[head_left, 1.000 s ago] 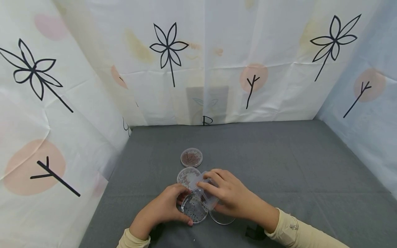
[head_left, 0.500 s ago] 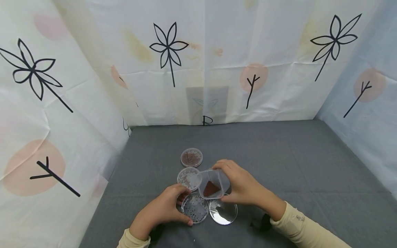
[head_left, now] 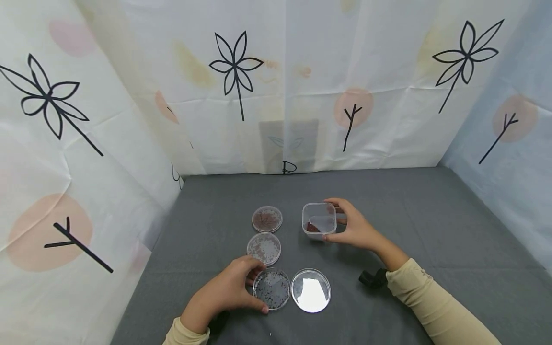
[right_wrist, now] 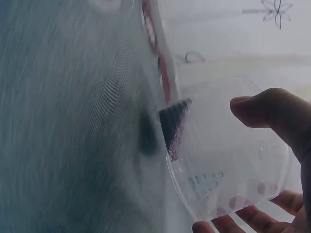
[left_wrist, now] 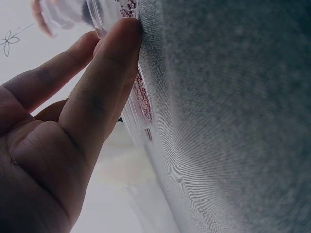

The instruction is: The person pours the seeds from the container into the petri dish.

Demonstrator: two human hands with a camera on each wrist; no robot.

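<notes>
My left hand [head_left: 233, 289] holds a clear petri dish [head_left: 271, 289] by its side, thumb at the near edge and fingers at the far edge. Small dark grains lie scattered across this dish on the grey cloth. Farther back on the right, my right hand [head_left: 357, 231] grips a squarish clear plastic tub [head_left: 319, 213] by its side wall, above the cloth. Reddish-brown grains [right_wrist: 175, 127] are heaped in one lower corner of the tub. In the right wrist view, the thumb [right_wrist: 265, 108] presses one wall and the fingers spread along another.
A bare clear dish lid [head_left: 311, 290] lies right of the held dish, reflecting light. Behind it are two round petri dishes in a row, one with pale reddish grains [head_left: 264, 249] and one fuller and browner [head_left: 267, 219]. Printed white curtains [head_left: 379, 57] surround the table.
My right hand has tilted the tub back from over the held dish and carried it away to the back right, uncovering the lid. The left hand and its dish have stayed in place.
</notes>
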